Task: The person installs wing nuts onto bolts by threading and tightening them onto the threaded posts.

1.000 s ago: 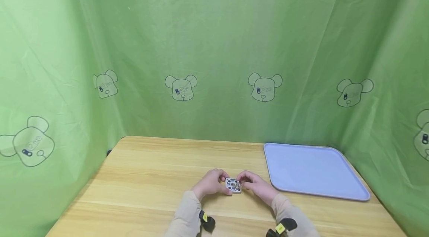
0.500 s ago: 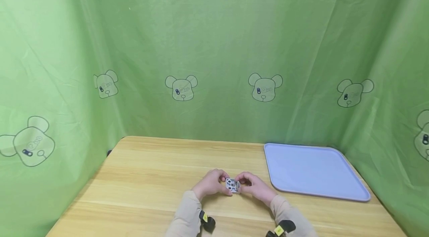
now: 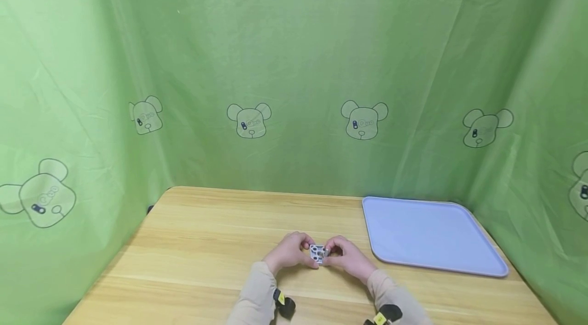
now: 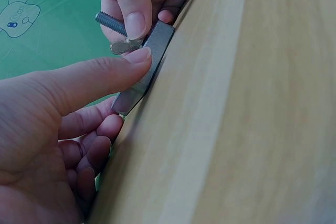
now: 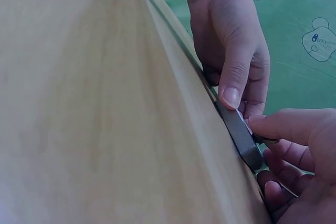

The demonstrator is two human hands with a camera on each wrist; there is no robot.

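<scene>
A small square metal plate [image 3: 314,253] with several round holes sits low on the wooden table between both hands. My left hand [image 3: 290,252] grips its left side, the thumb on the near edge and fingertips at the far one. From the plate's face rises a threaded bolt [image 4: 109,23], tilted in the left wrist view. A wing nut [image 4: 125,47] is at the bolt's base, one wing showing. My right hand [image 3: 347,256] pinches this wing nut between thumb and fingers at the plate's right side. Its fingers partly hide the nut and bolt.
A pale blue tray [image 3: 432,235] lies at the table's back right, beyond the right hand. Green printed cloth [image 3: 303,161] hangs behind the wooden table [image 3: 197,243] and along both sides. Each forearm wears a black wrist camera [image 3: 286,307].
My right hand's thumb and fingers have closed in on the wing nut and shifted slightly around it. The left hand and the plate stay in place.
</scene>
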